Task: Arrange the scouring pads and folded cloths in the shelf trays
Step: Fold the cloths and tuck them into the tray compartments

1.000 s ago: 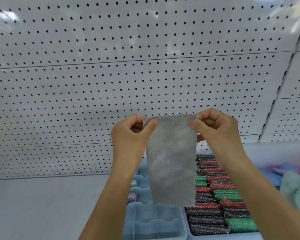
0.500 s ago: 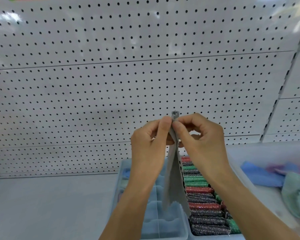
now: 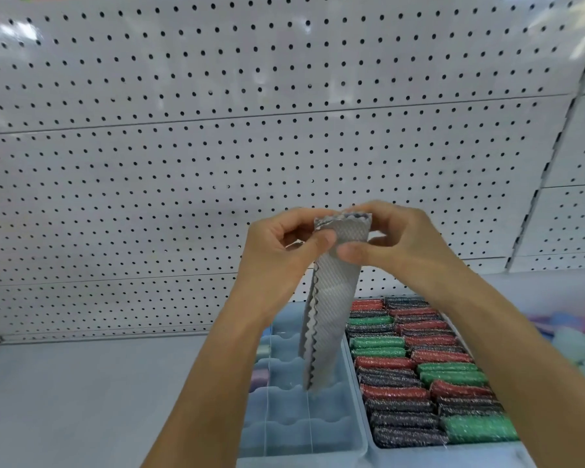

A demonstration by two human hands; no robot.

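Observation:
A grey textured cloth [image 3: 331, 305] with zigzag edges hangs folded lengthwise in front of the pegboard. My left hand [image 3: 277, 261] pinches its top left corner and my right hand [image 3: 399, 244] pinches the top right, the two hands close together. Below hangs the cloth's lower end over a pale blue divided tray [image 3: 304, 430] whose near compartments look empty. To the right stands a second tray [image 3: 507, 450] packed with rows of red, green and dark glittery scouring pads [image 3: 419, 376].
White pegboard [image 3: 217, 163] backs the shelf. The white shelf surface [image 3: 81, 400] stretches to the left. Loose blue, pink and mint cloths [image 3: 574, 336] lie heaped at the right edge. Pastel folded cloths [image 3: 260, 376] show at the divided tray's left side.
The cloth was spread flat a second ago, then my hands came together and folded it lengthwise. It now hangs as a narrow doubled strip, both hands still pinching the top.

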